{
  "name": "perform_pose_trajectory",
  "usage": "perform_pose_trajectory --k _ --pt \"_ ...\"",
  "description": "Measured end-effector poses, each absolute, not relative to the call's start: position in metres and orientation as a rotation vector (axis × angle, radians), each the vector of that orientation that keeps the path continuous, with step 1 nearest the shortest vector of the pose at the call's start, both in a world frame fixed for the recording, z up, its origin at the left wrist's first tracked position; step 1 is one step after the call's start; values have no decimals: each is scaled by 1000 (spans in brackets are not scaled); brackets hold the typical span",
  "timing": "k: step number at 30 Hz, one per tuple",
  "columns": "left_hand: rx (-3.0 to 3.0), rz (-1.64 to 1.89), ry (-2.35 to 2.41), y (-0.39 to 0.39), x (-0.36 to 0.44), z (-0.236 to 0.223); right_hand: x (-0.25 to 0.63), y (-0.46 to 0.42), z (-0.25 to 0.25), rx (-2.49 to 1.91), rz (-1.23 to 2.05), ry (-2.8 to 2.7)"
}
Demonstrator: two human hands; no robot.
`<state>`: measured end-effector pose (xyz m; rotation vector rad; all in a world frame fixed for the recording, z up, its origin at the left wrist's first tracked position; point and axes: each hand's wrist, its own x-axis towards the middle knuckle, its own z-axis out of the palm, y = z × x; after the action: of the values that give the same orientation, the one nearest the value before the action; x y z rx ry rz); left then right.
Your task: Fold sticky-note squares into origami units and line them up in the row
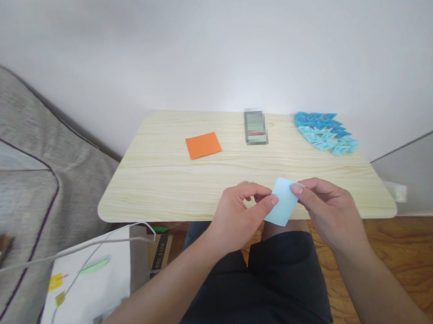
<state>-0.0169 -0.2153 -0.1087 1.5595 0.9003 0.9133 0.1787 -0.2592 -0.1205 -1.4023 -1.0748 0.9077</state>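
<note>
A small light-blue sheet of paper is held up over the front edge of the wooden table. My left hand pinches its left edge between thumb and fingers. On the opposite side, my right hand grips the upper right edge, thumb on top. The paper is tilted, and its underside is hidden. Farther right on the table lie several folded paper pieces: darker blue ones at the back and pale blue ones in front.
An orange stack of paper lies left of centre on the table. Beside it rests a blurred-out phone-like device near the wall. A grey sofa stands at the left, with a white box-like surface and cables below it.
</note>
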Motion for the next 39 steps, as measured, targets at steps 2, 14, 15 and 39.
perform_pose_trajectory --k 2,14,15,39 --pt "1562 910 902 -215 -17 -109 178 -259 -118 -1418 879 -1088" --pt "1573 892 903 -214 -18 -112 176 -261 -110 -1452 839 -1152" --pt "1582 899 896 -214 -18 -112 175 -261 -109 -1440 866 -1161" --pt "1604 959 856 -218 -17 -112 163 -264 -99 -1445 968 -1179"
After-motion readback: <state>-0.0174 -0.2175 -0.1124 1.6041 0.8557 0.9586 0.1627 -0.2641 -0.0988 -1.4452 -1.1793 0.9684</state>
